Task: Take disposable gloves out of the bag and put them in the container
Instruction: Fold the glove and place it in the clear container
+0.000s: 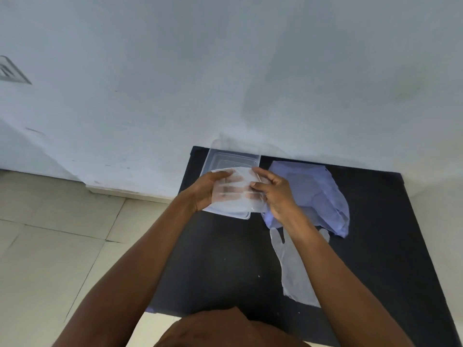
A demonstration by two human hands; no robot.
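Note:
A clear plastic container [230, 156] stands at the far left of a black table [225, 259], against the wall. Both hands hold a thin see-through disposable glove [238, 189] flat just above the container's near part. My left hand [208, 189] grips its left edge with the fingers under the film, and my right hand [273, 194] pinches its right edge. A pale blue plastic bag [318, 196] lies crumpled to the right of the container. Another clear glove [293, 274] lies flat on the table in front of the bag, partly under my right forearm.
A white wall [225, 71] rises right behind the table. Pale floor tiles [50, 246] lie to the left of the table. The table's left edge runs close beside my left forearm.

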